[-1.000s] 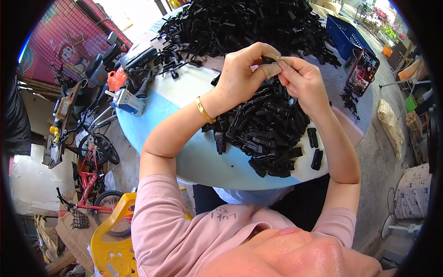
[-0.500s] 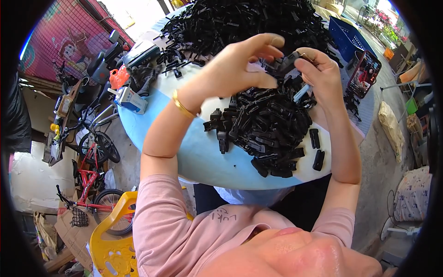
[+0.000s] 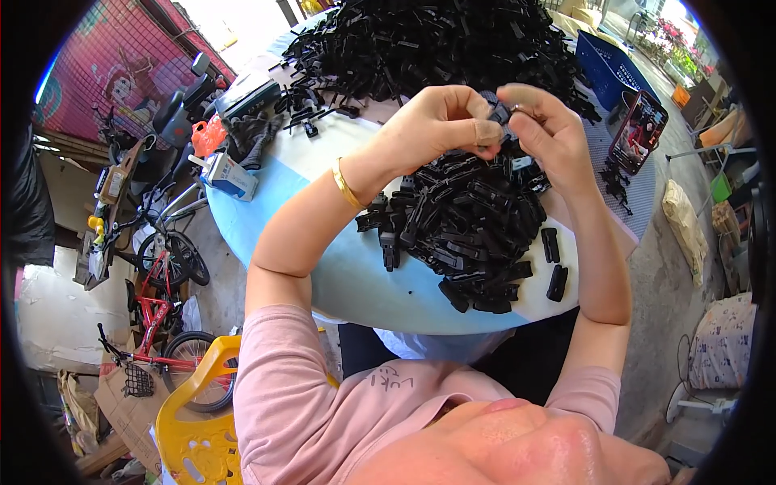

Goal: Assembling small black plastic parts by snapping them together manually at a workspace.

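A small dark plastic part (image 3: 499, 113) is held up between my two hands above the heap. My left hand (image 3: 451, 125), with a gold bangle on its wrist, pinches one side of it between thumb and fingers. On its other side, the thumb and curled fingers of my right hand (image 3: 554, 133) grip it. Below them lies a pile of black plastic clip-like pieces (image 3: 473, 218), and a couple of single black pieces (image 3: 557, 283) lie to its right. My fingers cover much of the held part, so its exact kind is unclear.
A far larger mound of black parts (image 3: 436, 48) covers the back of the round table (image 3: 323, 267). A blue basket (image 3: 610, 69) and a propped phone (image 3: 638, 133) stand at the right. At the left are a small carton (image 3: 230, 176) and dark gloves (image 3: 252, 137).
My left hand, spread apart before, has come right and closed on the part in my right hand. My right hand has turned slightly, and the pale blue strip beside it is less visible.
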Demonstrator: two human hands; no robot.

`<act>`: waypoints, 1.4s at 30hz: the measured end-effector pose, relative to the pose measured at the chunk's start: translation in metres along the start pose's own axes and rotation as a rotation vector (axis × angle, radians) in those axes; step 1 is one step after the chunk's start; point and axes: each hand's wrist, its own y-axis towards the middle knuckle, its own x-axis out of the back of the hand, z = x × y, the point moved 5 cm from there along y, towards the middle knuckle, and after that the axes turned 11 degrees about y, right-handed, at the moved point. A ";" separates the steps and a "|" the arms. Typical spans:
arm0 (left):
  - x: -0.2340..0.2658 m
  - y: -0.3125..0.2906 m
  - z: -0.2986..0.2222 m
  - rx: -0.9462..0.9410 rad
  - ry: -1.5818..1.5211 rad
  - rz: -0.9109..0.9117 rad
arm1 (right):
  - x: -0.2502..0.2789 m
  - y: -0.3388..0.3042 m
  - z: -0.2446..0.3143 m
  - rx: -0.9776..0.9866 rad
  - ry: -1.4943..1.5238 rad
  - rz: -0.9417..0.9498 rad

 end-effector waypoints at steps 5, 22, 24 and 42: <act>0.007 -0.003 -0.007 -0.211 0.464 -0.373 | 0.002 -0.002 -0.014 -0.131 0.154 -0.064; -0.005 -0.018 -0.030 -0.588 1.003 -0.480 | -0.010 -0.004 -0.009 -0.251 -0.019 -0.106; -0.002 -0.013 -0.031 -0.416 1.050 -0.423 | 0.001 -0.001 -0.021 -0.282 0.100 -0.088; 0.101 -0.035 0.062 0.165 1.377 -0.304 | -0.004 0.000 -0.031 -0.120 -0.247 -0.014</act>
